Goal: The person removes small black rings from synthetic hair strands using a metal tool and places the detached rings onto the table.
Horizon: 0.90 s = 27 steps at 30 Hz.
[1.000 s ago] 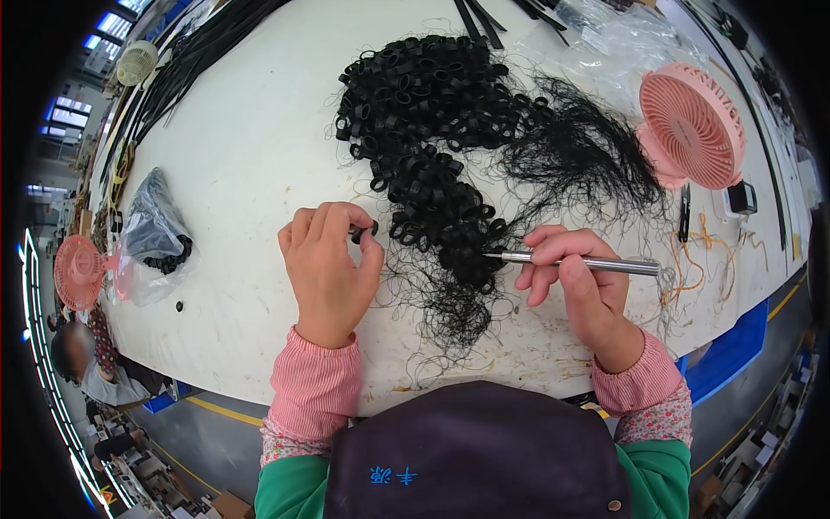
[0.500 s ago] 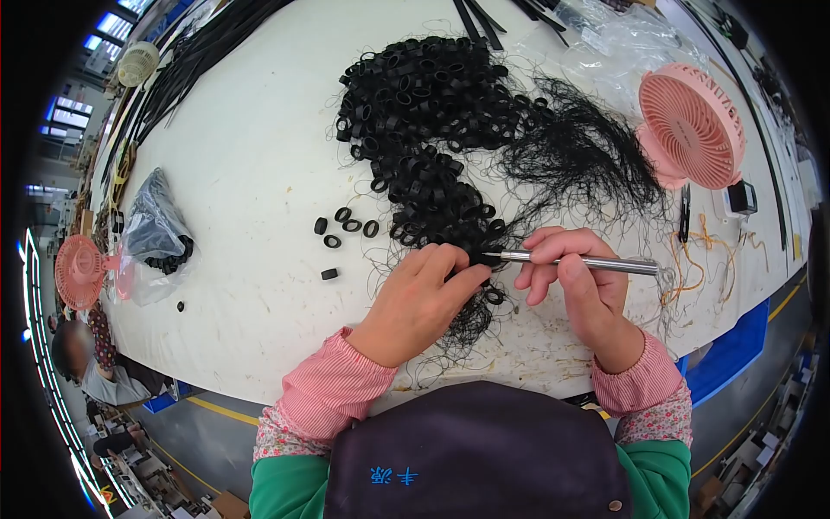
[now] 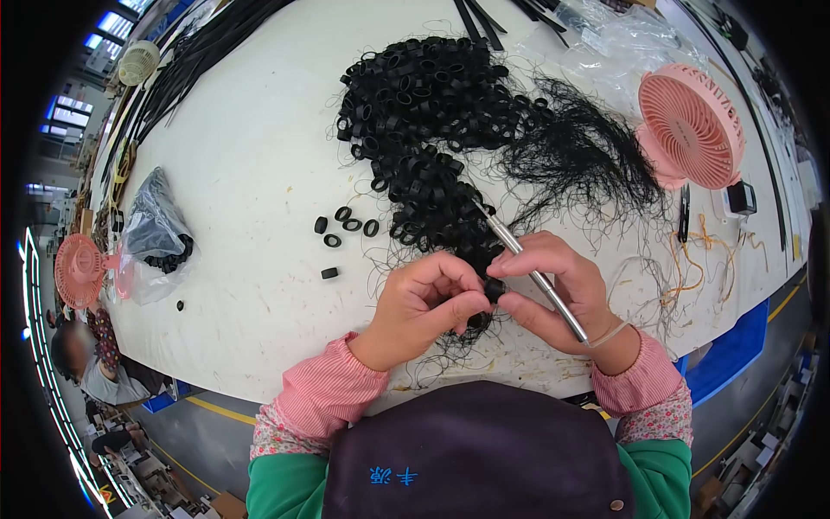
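Observation:
A small black ring point(image 3: 494, 290) sits between the fingertips of my left hand point(image 3: 417, 304) and my right hand point(image 3: 566, 290), and both hands are closed around it. Tucked across the right hand's fingers is a slim silver pen-like tool point(image 3: 543, 284), its thin tip pointing up and left over the black rings. Just beyond the fingers lies a long heap of black rings point(image 3: 424, 95) tangled with black threads. Loose thread point(image 3: 462, 346) shows below my left hand. What the left hand's curled fingers cover is hidden.
Several loose rings point(image 3: 352, 226) lie left of the heap. A mass of black thread point(image 3: 588, 151) spreads right, beside a pink fan point(image 3: 692, 125). At left are a plastic bag point(image 3: 154, 221) and another pink fan point(image 3: 79, 271). A person point(image 3: 112, 372) sits at the table's left edge.
The silver tool has swung from nearly level to a steep slant in my right hand. My right fingertips have come in to meet the left ones at a black ring.

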Each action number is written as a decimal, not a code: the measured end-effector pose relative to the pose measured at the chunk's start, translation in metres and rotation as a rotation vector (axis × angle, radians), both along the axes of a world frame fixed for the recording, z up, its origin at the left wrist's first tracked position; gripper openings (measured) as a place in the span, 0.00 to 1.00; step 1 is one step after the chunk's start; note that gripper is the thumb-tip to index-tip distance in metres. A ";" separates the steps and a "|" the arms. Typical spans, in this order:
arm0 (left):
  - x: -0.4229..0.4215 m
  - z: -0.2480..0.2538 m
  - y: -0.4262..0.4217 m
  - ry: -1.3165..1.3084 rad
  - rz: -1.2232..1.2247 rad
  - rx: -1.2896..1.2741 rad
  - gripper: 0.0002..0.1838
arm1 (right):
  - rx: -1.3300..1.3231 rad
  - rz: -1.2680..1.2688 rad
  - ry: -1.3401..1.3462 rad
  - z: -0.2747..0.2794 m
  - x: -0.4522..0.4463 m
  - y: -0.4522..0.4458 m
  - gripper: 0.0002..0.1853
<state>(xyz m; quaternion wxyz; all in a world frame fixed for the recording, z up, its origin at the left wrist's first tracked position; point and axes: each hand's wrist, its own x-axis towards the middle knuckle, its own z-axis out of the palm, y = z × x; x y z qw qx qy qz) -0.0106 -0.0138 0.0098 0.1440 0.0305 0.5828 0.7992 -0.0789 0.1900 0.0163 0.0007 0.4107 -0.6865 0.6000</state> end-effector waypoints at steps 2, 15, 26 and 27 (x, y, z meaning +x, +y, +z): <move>-0.001 0.002 0.001 -0.031 -0.011 0.018 0.06 | -0.011 -0.001 0.004 -0.003 0.002 -0.001 0.19; -0.005 0.000 0.003 0.286 0.174 -0.305 0.15 | 0.002 -0.155 0.065 -0.001 0.001 -0.001 0.18; 0.000 0.001 0.011 0.319 0.189 -0.449 0.05 | -0.001 -0.135 0.183 -0.001 0.001 -0.004 0.18; -0.001 0.002 0.011 0.384 0.196 -0.500 0.04 | 0.013 -0.129 0.193 -0.001 0.001 -0.004 0.18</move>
